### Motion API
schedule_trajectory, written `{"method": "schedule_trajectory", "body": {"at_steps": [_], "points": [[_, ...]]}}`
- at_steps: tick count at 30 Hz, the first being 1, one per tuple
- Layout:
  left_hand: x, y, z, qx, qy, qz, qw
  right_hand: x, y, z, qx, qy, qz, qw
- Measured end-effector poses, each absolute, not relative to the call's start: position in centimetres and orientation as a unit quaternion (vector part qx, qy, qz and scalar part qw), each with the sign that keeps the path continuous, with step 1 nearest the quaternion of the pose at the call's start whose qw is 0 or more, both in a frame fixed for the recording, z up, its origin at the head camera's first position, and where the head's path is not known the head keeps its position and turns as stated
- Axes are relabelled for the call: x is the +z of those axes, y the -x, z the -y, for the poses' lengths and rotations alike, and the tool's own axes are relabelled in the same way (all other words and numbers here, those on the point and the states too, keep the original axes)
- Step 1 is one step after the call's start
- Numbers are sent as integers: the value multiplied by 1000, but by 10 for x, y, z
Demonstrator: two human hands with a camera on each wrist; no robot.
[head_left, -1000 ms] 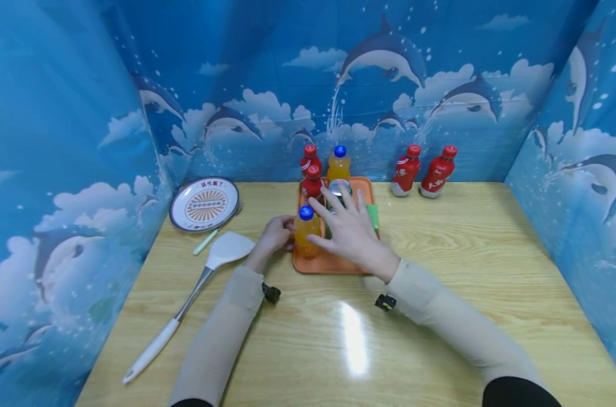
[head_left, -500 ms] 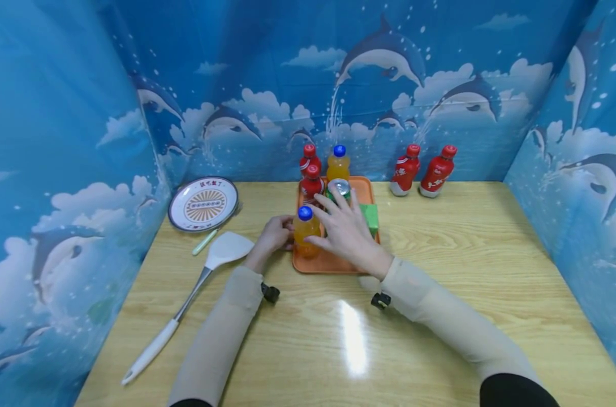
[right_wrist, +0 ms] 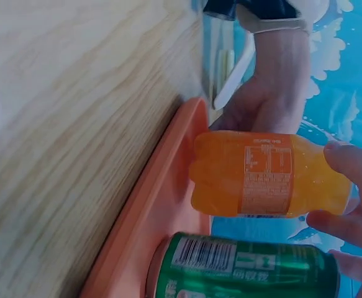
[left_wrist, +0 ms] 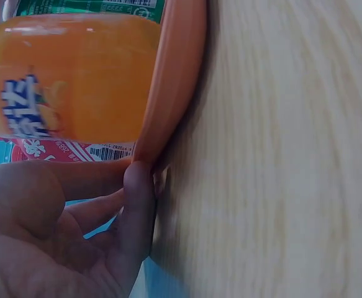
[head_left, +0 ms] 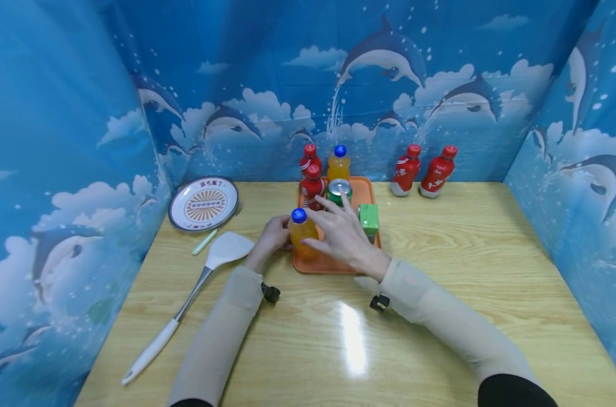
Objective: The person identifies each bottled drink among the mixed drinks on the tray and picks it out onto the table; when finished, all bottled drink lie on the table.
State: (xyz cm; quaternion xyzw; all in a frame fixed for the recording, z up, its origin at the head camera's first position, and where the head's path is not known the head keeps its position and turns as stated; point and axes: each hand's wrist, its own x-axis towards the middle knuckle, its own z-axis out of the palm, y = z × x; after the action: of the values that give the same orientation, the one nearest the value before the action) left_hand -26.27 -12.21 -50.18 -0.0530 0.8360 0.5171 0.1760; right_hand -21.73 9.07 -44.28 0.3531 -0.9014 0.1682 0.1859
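Observation:
An orange tray (head_left: 333,268) carries several drinks. My left hand (head_left: 273,234) pinches the tray's left rim (left_wrist: 179,74) between thumb and fingers. Over the tray, my right hand (head_left: 344,236) holds an orange soda bottle (head_left: 302,234) with a blue cap; in the right wrist view its thumb and fingers lie on either side of the bottle's upper part (right_wrist: 320,180). Beside it stands a green can (right_wrist: 249,267), with a green carton (head_left: 369,219) at the tray's right. Two red bottles (head_left: 313,189) and another orange soda bottle (head_left: 339,167) stand further back.
Two more red bottles (head_left: 406,170) stand on the table at the back right. To the left lie a patterned plate (head_left: 205,204), a green-handled fork (head_left: 205,242) partly under it, and a white spatula (head_left: 228,249). A dolphin-print curtain (head_left: 267,68) encloses the table.
My right hand has come lower and left, closing on the front orange soda bottle, whose cap has shifted slightly left. The green carton shows more fully. My left hand stays at the tray.

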Motion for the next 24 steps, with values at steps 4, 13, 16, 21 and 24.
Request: {"method": "schedule_trajectory", "body": {"at_steps": [4,13,16,21,24], "points": [[-502,262,122,518,48,-839,161,-438,215,-91,219,-357,890,181],[-503,260,120,547,46,-821,154,-409,204,-93,388,-353,843,120],[-503,261,120,547,52,-820,159,-399,201,-94,445,-346,821,89],[-502,262,121,538,62,-821,179,-386,198,-97,511,-330,793,43],[-502,263,121,543,65,-815,191,-380,199,-102,546,-318,775,7]]}}
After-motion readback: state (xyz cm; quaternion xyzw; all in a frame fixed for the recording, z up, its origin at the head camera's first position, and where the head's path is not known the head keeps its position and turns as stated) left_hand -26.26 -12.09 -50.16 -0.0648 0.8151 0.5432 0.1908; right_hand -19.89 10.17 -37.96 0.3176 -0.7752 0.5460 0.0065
